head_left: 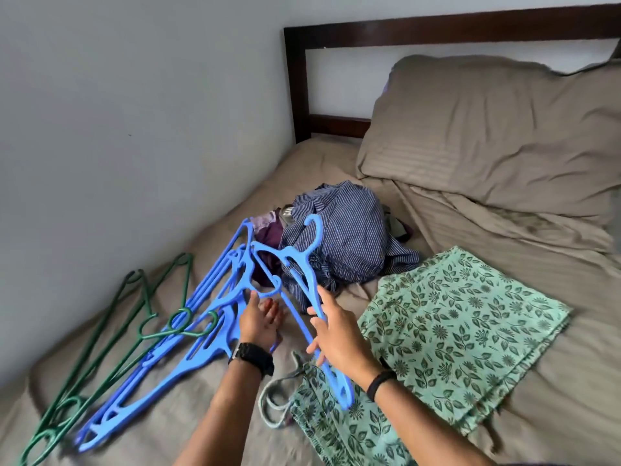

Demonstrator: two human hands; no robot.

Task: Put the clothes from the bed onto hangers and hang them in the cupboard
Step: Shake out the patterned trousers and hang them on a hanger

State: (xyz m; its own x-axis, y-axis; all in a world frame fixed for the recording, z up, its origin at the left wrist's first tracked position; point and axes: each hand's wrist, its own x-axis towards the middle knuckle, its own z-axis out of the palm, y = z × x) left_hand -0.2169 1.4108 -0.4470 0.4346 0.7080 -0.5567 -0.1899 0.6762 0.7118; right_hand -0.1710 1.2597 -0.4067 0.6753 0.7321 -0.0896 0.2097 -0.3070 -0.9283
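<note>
My right hand grips one arm of a blue plastic hanger, lifted above the bed with its hook pointing away. My left hand reaches under the hanger's other arm, fingers extended, touching the blue plastic. A pile of several more blue hangers lies on the sheet to the left. A heap of clothes with a blue striped shirt on top sits ahead. Green leaf-print trousers lie folded flat on the right, their drawstring waist near my right wrist.
Green wire hangers lie beside the white wall at the left. A tan pillow leans against the dark wooden headboard. The bed is covered with a tan sheet.
</note>
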